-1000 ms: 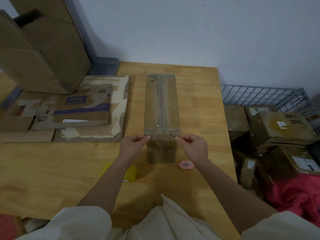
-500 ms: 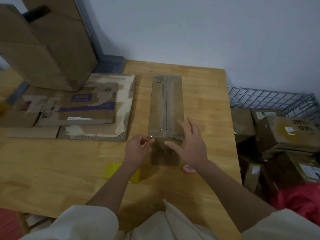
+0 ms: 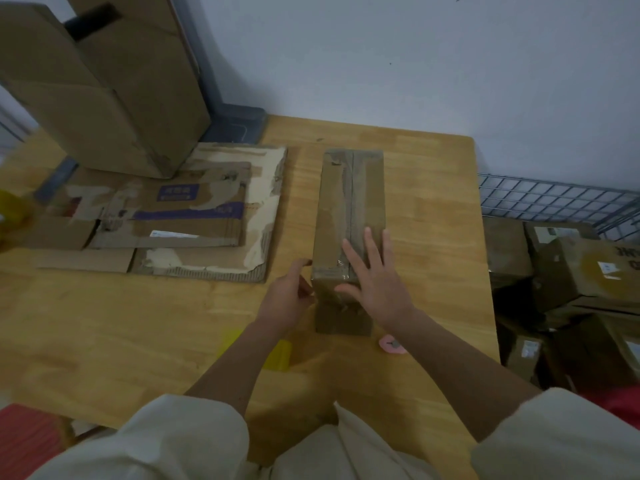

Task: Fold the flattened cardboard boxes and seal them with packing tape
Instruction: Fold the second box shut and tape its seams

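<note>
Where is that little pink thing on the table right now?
In the head view, the pink thing lies on the wooden table, just below the right wrist, beside the near right corner of the tall box.

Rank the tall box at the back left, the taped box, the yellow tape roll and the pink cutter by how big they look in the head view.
1. Tall box
2. Taped box
3. Tape roll, partly hidden behind the left arm
4. Cutter, partly hidden too, so these last two are unsure

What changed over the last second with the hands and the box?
The right hand let go of the near edge and slid forward, now lying flat on the box top. The left hand stayed at the near left corner. The box and flattened cardboard did not move.
</note>
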